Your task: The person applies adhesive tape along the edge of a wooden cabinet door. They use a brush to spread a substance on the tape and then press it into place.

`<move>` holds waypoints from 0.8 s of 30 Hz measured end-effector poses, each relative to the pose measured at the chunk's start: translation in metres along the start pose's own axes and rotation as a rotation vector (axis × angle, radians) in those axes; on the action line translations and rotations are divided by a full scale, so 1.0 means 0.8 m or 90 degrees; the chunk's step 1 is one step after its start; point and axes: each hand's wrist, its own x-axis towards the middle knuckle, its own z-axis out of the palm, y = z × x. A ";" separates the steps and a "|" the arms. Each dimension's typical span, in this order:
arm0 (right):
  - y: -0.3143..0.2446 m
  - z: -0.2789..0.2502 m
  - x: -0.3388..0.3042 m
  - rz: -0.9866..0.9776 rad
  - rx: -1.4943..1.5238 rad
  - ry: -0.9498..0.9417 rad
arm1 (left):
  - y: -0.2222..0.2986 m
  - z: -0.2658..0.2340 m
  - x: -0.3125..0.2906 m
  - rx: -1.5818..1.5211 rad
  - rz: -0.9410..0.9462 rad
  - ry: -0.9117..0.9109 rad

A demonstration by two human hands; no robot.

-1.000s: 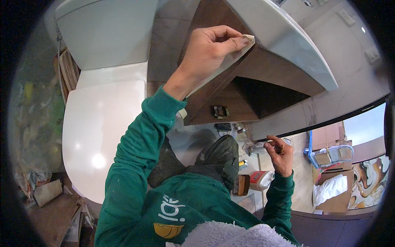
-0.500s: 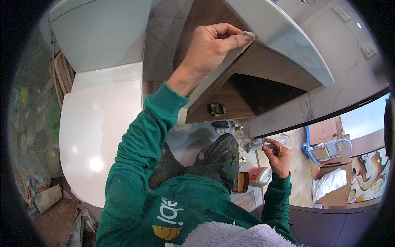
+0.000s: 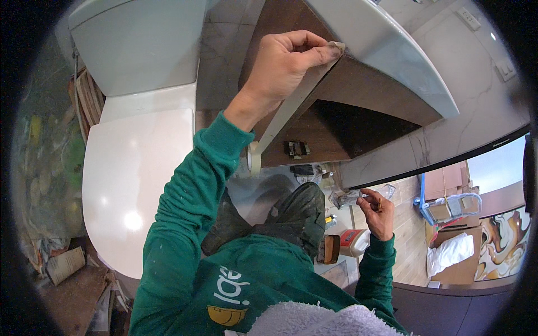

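My left hand is closed in a pinch on the end of a pale strip of masking tape, at the top corner of a brown wood-grain vanity cabinet just under the white basin. From there the strip runs down along the cabinet's front edge to the tape roll, which hangs at its lower end. Lower right, my right hand is raised with thumb and index tips drawn close; anything between them is too small to make out. A dark metal hinge piece sits on the cabinet panel.
A white toilet stands close on the left. Below my right hand are a red-and-white jug and an open brown box. Cardboard and a white bag lie at the far right, past a dark-edged mirror or panel.
The tape roll has swung slightly right, and the strip shows broader along the cabinet edge. My left hand keeps its pinch at the top; my right hand has barely moved.
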 end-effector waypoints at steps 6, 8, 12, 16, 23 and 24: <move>0.010 0.003 0.001 0.028 -0.002 0.011 | -0.007 -0.001 0.002 -0.073 0.035 -0.022; 0.012 0.004 0.001 0.019 -0.006 0.006 | -0.007 -0.001 0.003 -0.057 0.044 -0.019; 0.012 0.005 0.002 0.019 0.006 0.000 | -0.004 -0.002 0.002 -0.027 0.021 -0.020; 0.012 0.007 0.004 0.009 -0.010 0.011 | 0.000 0.003 0.003 -0.018 0.034 -0.013; 0.019 0.008 0.002 0.012 0.000 0.004 | 0.014 0.004 0.001 0.008 -0.019 0.006; 0.018 0.008 0.002 0.010 0.002 0.003 | 0.016 0.002 0.001 0.033 -0.022 0.009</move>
